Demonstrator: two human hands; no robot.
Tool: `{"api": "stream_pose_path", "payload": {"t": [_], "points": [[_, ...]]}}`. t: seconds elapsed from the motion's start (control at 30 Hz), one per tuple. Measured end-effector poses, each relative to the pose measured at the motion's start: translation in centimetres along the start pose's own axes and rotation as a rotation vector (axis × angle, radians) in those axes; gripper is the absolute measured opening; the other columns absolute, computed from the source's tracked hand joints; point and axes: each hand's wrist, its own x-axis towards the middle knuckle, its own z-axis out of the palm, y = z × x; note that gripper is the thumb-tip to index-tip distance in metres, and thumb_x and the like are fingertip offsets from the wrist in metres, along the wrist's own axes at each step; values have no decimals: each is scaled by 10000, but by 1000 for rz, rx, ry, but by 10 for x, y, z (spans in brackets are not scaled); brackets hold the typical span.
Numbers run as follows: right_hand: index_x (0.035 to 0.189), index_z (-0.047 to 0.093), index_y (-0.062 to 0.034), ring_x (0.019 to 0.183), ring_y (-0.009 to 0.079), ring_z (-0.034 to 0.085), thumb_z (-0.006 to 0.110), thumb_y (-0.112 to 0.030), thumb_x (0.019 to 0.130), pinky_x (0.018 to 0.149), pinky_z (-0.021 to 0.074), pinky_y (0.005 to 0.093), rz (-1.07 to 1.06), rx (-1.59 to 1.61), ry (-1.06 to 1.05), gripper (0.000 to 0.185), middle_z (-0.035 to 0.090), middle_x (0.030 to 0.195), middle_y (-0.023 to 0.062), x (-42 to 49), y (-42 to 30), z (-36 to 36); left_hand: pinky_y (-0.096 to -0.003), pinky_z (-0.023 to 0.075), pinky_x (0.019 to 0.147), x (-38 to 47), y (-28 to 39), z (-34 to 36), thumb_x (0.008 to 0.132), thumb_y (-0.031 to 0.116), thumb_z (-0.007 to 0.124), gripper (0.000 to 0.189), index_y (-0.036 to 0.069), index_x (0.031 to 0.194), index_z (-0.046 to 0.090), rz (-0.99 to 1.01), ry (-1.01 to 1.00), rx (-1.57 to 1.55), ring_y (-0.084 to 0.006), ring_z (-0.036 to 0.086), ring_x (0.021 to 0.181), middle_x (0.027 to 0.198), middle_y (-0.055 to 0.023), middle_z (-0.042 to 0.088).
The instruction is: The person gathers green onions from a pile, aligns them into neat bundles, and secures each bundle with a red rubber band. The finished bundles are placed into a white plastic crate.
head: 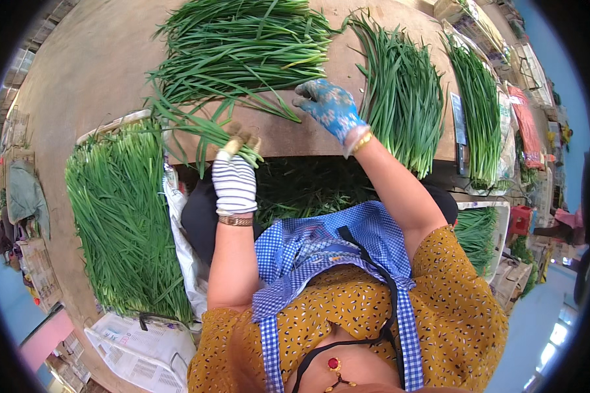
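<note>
My left hand, in a striped white glove with worn fingertips, grips a small bunch of green garlic chives over the table's front edge. My right hand, in a blue patterned glove, hovers right of it, near the lower right corner of a wide pile of chives; its fingers are curled towards the thumb and no chive shows between them. Loose stalks lie between the hands. To the right, another pile of chives lies with its pale ends towards me.
A crate heaped with chives stands at the left, above a white plastic crate. At the right lie a black-handled knife, more chives and a red bag. Another chive-filled crate stands below them. Dark cut leaves lie under the table edge.
</note>
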Motion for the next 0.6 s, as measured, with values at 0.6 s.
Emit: {"api": "stream_pose_path", "payload": {"t": [0.6], "points": [[1062,587,-77,948,315,567,620,-246,780,796,464,373,-319,-106,-67,331,593,1052,140,-11,15,3,-412,474,852,-11,6,4,843,200,601,273,23,1042,543,10,19,-26,-204,541,812,821,-70,545]]}}
